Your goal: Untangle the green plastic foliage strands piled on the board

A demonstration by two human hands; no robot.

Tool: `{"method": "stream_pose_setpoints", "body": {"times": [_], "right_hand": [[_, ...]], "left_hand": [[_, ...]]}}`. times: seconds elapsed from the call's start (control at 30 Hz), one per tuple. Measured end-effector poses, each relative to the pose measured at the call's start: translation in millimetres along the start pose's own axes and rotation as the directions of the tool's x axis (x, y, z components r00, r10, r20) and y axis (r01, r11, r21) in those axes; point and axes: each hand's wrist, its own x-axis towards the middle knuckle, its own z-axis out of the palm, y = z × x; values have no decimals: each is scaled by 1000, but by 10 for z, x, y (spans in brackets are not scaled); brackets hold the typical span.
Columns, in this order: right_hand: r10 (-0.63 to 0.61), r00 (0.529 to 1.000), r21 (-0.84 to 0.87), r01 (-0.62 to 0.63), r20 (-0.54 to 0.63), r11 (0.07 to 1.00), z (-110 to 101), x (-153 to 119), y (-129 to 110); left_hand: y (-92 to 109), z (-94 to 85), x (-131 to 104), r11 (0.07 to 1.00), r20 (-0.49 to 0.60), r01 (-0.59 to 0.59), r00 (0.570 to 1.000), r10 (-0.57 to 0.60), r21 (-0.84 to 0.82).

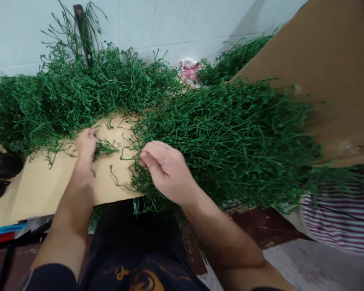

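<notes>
Long heaps of thin green artificial stems lie on the tan board (112,182). One heap (79,89) runs along the wall at the left, and a larger one (236,137) spreads to the right. My left hand (86,143) is at the near edge of the left heap, fingers curled, beside a small bunch of stems (106,148); what it holds is hidden. At the near left edge of the right heap is my right hand (166,167), its fingers pinched together. Anything between those fingertips is too small to make out.
A brown cardboard panel (330,81) leans at the right. Black cylindrical objects (3,163) sit at the left edge. A dark metal strip (83,34) and a pink and white item (188,72) are by the wall. Striped fabric (336,218) shows at lower right.
</notes>
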Motion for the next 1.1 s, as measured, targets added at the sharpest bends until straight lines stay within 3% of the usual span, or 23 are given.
{"method": "stream_pose_setpoints", "body": {"times": [0.07,0.17,0.27,0.37,0.43,0.53,0.63,0.7,0.87,1.0,1.1], "right_hand": [[-58,986,-62,49,-156,997,-198,4,0],[40,950,-302,-138,-310,943,-486,64,297],[116,900,-509,-339,-420,791,-704,68,651],[88,867,-585,-402,-490,705,-726,24,735],[124,912,-584,-350,-390,732,-574,39,656],[216,971,-501,-240,-107,831,-168,175,500],[266,962,-409,-215,70,887,200,365,418],[287,946,-367,-215,152,905,325,452,410],[263,952,-203,-230,157,952,370,451,465],[285,948,-72,-277,141,958,384,331,425],[221,970,36,-225,103,974,266,228,227]], "left_hand": [[-60,-64,65,999,-28,1,1000,-2,-36],[-10,-45,44,990,22,-72,997,75,-119],[124,28,-36,952,49,-174,980,192,-251],[229,51,-99,914,40,-220,968,248,-342],[272,50,-141,897,62,-242,957,284,-370],[312,65,-219,873,122,-297,922,367,-386],[310,88,-273,852,166,-347,884,436,-392],[286,102,-274,844,181,-367,869,462,-390],[251,172,-247,854,134,-408,873,468,-322],[237,230,-221,874,170,-428,866,469,-232],[114,182,-81,952,133,-276,947,293,-132]]}}
